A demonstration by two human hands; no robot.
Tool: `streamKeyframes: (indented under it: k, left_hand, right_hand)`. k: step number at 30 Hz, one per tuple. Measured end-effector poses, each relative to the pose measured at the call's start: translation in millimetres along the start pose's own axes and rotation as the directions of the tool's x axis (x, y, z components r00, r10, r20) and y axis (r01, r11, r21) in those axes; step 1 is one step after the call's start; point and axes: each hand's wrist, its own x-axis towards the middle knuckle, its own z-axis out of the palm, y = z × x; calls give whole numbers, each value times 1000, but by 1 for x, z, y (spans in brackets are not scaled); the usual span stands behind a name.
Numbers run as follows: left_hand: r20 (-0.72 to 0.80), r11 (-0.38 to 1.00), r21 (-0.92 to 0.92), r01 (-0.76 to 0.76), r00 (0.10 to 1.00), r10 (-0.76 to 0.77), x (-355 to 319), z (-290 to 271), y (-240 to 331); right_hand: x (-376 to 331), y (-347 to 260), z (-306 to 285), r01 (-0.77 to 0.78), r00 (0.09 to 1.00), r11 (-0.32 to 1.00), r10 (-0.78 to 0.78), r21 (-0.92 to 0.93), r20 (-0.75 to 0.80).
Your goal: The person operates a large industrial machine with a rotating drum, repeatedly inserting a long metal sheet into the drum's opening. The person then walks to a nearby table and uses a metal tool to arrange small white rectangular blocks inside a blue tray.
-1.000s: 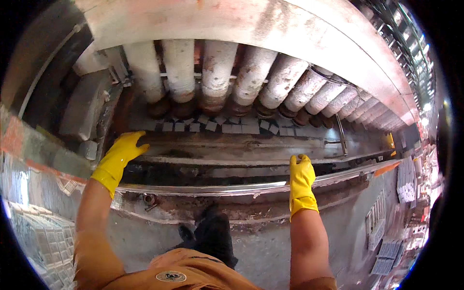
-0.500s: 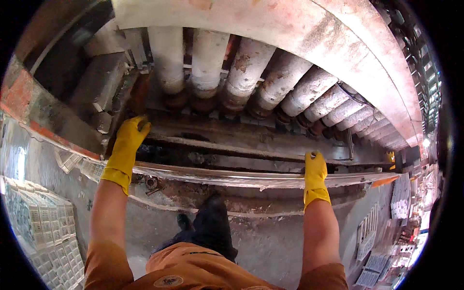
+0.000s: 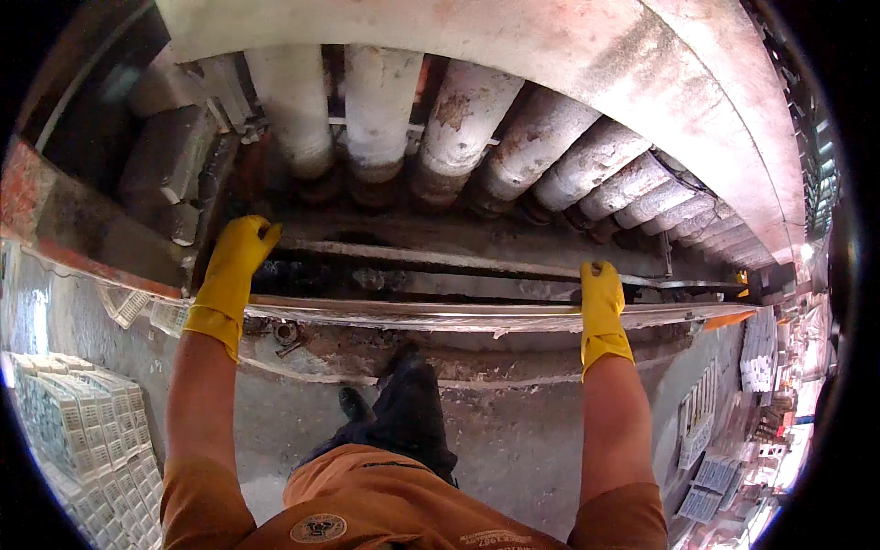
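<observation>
So this looks like the bit where a long glossy strip (image 3: pixel 477 316) is being handled along the front edge of a big dirty machine, and I'd say it's mid-positioning, not finished. The strip runs across the picture just below a dark metal bar (image 3: pixel 458 261), roughly level, from near the left glove out past the right one toward an orange tip (image 3: pixel 729 319) at the far right. Left hand (image 3: pixel 234 270), in a yellow glove, is laid fairly flat with fingers together, reaching over the strip's left end into the dark gap behind it; whether it's actually pinching anything I can't tell. Right hand (image 3: pixel 600 307), also yellow-gloved, sits upright over the strip with the fingers curled over the bar behind; it looks closed round the edge, but the grip itself is hidden. Above all this is a row of crusty grey rollers (image 3: pixel 458 128) under a curved hood (image 3: pixel 660 82). My guess: the next move needs both hands working evenly so the strip stays straight and doesn't buckle in the middle. Stacks of pale bricks (image 3: pixel 78 431) sit on the floor to the left.
</observation>
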Motion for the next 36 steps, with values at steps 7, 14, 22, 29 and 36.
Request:
streamKeyframes:
  k: [7, 14, 22, 29, 36]
  left_hand:
    - [19, 999, 15, -32, 999, 31, -14, 14, -16]
    - [56, 996, -93, -6, 998, 11, -48, 26, -12]
    - [92, 975, -222, 9, 996, 11, -76, 47, -17]
    - [25, 955, -297, 17, 1000, -10, -78, 66, -45]
    - [12, 964, -263, -41, 999, 46, -77, 73, -46]
  right_hand:
    - [-24, 2, -11, -46, 998, 996, 43, 81, 44]
    - [-45, 32, 2, -43, 999, 998, 43, 46, 4]
    - [-62, 65, 20, -78, 996, 992, 83, 102, -39]
    - [-71, 61, 21, -57, 996, 987, 65, 149, -54]
    - [-79, 67, 18, -56, 996, 993, 63, 101, -68]
